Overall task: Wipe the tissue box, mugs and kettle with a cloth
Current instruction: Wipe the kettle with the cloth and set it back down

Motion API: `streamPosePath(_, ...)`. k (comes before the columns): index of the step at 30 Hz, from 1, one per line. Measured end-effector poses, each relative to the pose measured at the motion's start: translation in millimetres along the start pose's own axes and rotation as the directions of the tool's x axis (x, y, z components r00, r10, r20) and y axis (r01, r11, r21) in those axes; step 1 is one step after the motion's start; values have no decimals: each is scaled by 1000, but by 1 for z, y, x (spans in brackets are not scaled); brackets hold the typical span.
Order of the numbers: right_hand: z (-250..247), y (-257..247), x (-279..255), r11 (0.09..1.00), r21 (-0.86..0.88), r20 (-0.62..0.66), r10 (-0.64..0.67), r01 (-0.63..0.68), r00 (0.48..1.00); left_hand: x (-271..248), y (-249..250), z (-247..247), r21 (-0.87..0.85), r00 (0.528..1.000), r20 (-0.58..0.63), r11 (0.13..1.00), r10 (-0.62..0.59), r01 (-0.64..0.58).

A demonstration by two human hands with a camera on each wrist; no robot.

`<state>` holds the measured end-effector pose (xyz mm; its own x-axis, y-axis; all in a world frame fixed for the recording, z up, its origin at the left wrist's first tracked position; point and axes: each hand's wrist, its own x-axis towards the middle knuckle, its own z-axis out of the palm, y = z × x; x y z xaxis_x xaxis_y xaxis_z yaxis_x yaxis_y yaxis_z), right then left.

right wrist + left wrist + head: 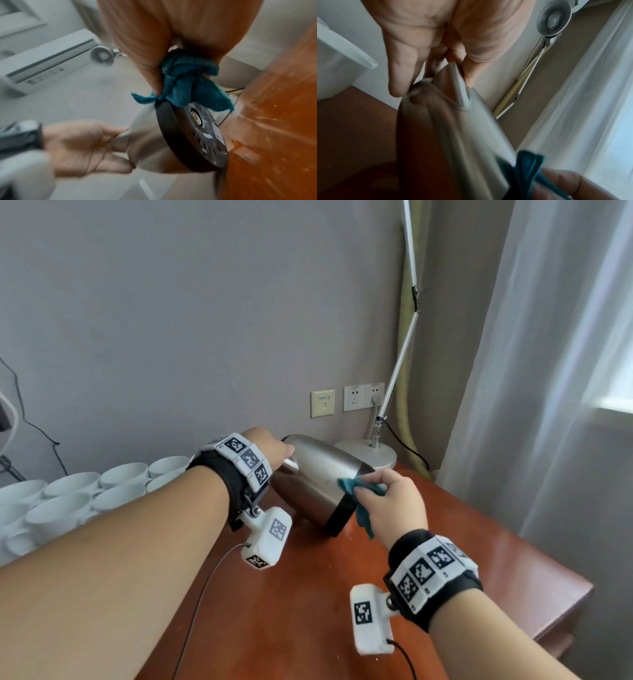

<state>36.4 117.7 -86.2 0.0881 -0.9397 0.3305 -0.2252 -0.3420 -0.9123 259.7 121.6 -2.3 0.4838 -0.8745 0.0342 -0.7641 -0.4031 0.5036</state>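
Your right hand (394,505) pinches one bunched teal cloth (363,498) against the black base rim of the single steel kettle (322,474), which your left hand (270,445) grips at its top, tilted over the wooden table (308,594). About ten white mugs (68,498) cluster left, some cut off.

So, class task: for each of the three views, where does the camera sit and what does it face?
Head: worn on the head, looks down at kettle, table, mugs; both forearms show.
Left wrist: looks along left hand gripping the kettle's top.
Right wrist: looks along right hand pressing cloth by the kettle's black base.
All three share kettle and cloth.
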Motion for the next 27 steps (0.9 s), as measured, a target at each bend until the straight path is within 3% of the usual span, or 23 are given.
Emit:
streamPosePath(3, 12, 9, -10, 935, -326, 158, -92, 140, 983, -1, -2, 2, 25, 1000, -17, 1000, -16, 16)
streamPosePath(5, 12, 7, -9, 897, -395, 198, -126, 197, 972, 1, -5, 4, -8, 1000, -13, 1000, -12, 12)
streamPosePath(8, 10, -9, 11, 877, -407, 161, -207, 256, 965, 1, -7, 6, -26, 999, -21, 999, 27, -28)
streamPosePath(12, 6, -16, 46, 920, -366, 38, -135, 139, 990, -8, -6, 6, 64, 993, -52, 993, 105, -101)
streamPosePath(17, -14, 8, 47, 987, -124, -36, 99, -103, 994, -9, -17, 6, 21, 982, -54, 983, 182, -181)
streamPosePath(21, -26, 22, 41, 975, 19, -33, 221, -220, 975, -4, -38, 10, -145, 958, -69, 947, 279, -286)
streamPosePath(24, -28, 29, 38, 952, 37, 3, 304, -304, 953, -3, -53, 10, -225, 930, -5, 906, 367, -358)
streamPosePath(27, -24, 37, 37, 917, 109, 40, 381, -383, 924, -19, -55, 2, -421, 893, 83, 828, 443, -371)
